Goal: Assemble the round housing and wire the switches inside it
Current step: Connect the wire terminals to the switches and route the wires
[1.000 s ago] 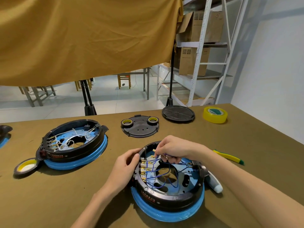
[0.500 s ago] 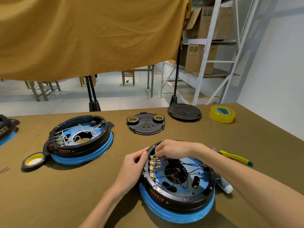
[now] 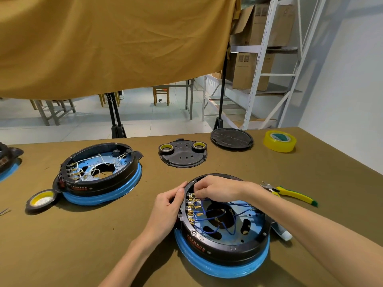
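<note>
Housing (image 3: 223,243): round, black, open side up on a blue ring, near edge of the tabletop (image 3: 83,245). Blue wires (image 3: 217,216) loop across its blue floor to a row of brass switch terminals (image 3: 191,208) along the left inner wall.
Left hand (image 3: 165,212): fingers curled against the housing's outer left rim, thumb at the rim's top, gripping it beside the terminals.
Right hand (image 3: 215,189): reaches over the far rim, fingertips pinched together at the uppermost terminals on a blue wire end; the exact contact is hidden.
White tube (image 3: 283,232): lies just right of the housing, partly tucked under it.
Cutters (image 3: 290,193): yellow-green handles, right of the forearm.
Second housing (image 3: 99,172): left, farther back, white wires inside, also on a blue ring; a tape roll (image 3: 41,200) lies at its near left.
Black plate (image 3: 183,155): centre, carrying two small tape rolls.
Black disc (image 3: 231,138): far edge.
Yellow tape (image 3: 279,140): far right.
</note>
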A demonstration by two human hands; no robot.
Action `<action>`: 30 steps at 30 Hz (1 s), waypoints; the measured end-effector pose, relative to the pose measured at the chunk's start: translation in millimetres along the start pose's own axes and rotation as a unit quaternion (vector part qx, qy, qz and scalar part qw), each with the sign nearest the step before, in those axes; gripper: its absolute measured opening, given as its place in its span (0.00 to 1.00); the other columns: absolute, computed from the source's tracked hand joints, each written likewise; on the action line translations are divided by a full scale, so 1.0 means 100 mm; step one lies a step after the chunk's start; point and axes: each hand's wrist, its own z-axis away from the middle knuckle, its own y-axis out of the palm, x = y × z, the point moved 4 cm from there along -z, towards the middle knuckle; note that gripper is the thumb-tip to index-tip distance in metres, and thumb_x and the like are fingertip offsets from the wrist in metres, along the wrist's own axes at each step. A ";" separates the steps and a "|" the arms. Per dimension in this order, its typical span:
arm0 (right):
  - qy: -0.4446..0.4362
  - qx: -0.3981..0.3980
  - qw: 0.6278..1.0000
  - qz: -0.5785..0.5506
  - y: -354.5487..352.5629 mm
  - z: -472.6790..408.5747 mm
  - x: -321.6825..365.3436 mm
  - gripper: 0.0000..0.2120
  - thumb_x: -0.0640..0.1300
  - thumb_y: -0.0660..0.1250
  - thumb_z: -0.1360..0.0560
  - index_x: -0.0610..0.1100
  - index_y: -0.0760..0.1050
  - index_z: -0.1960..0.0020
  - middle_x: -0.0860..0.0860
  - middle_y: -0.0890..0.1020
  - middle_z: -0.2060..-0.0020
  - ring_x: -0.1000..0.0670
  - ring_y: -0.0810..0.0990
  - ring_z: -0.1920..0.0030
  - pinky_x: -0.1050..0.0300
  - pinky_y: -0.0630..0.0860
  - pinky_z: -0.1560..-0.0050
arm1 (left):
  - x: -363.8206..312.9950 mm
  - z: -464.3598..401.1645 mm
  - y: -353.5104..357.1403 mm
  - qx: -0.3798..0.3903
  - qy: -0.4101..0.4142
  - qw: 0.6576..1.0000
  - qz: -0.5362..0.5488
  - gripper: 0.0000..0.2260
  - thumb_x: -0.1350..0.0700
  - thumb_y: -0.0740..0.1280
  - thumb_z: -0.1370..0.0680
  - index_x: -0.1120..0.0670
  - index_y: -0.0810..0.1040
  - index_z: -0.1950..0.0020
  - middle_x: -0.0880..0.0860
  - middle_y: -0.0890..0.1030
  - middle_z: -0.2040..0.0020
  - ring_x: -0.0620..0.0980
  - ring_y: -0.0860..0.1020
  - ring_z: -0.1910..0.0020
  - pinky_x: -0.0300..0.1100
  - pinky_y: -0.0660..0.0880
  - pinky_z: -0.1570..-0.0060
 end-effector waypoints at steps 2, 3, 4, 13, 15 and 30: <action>0.000 -0.002 1.000 0.006 0.01 0.00 0.00 0.14 0.43 0.61 0.16 0.48 0.72 0.61 0.52 0.72 0.64 0.52 0.69 0.63 0.52 0.65 0.56 | 0.00 0.00 0.00 -0.003 0.000 1.000 0.005 0.17 0.49 0.60 0.15 0.50 0.76 0.27 0.47 0.76 0.27 0.37 0.74 0.31 0.31 0.74 0.38; -0.001 -0.002 1.000 0.010 0.01 0.00 0.00 0.14 0.44 0.60 0.16 0.48 0.72 0.60 0.52 0.73 0.64 0.52 0.70 0.63 0.52 0.66 0.56 | -0.01 0.00 0.00 -0.003 0.001 1.000 0.009 0.17 0.48 0.60 0.15 0.50 0.76 0.27 0.47 0.77 0.27 0.37 0.74 0.31 0.33 0.74 0.36; -0.002 -0.003 1.000 0.010 0.02 -0.01 0.01 0.14 0.45 0.60 0.16 0.49 0.72 0.60 0.52 0.73 0.64 0.52 0.70 0.63 0.52 0.66 0.56 | -0.01 0.00 0.00 -0.004 0.001 1.000 0.013 0.18 0.48 0.60 0.15 0.50 0.76 0.27 0.47 0.77 0.28 0.38 0.74 0.31 0.37 0.75 0.34; 0.015 -0.077 0.995 -0.054 0.00 -0.02 -0.11 0.11 0.48 0.69 0.19 0.40 0.80 0.45 0.48 0.81 0.60 0.52 0.76 0.62 0.56 0.73 0.58 | -0.03 0.04 0.02 -0.006 -0.011 1.000 0.028 0.16 0.48 0.60 0.16 0.47 0.77 0.29 0.46 0.78 0.30 0.39 0.77 0.34 0.39 0.77 0.37; -0.008 -0.120 0.991 -0.057 -0.01 0.00 -0.10 0.07 0.47 0.72 0.21 0.44 0.81 0.47 0.52 0.84 0.58 0.57 0.80 0.61 0.62 0.75 0.57 | -0.04 0.08 0.04 -0.029 -0.016 0.998 0.044 0.11 0.48 0.61 0.16 0.40 0.80 0.37 0.38 0.80 0.35 0.34 0.76 0.35 0.35 0.75 0.37; -0.049 -0.226 0.973 -0.016 0.08 0.14 -0.08 0.06 0.47 0.75 0.24 0.46 0.87 0.51 0.55 0.86 0.59 0.59 0.82 0.59 0.69 0.76 0.61 | -0.10 0.28 0.06 -0.102 -0.015 0.989 0.106 0.10 0.45 0.66 0.21 0.37 0.87 0.51 0.49 0.88 0.56 0.49 0.87 0.56 0.42 0.83 0.60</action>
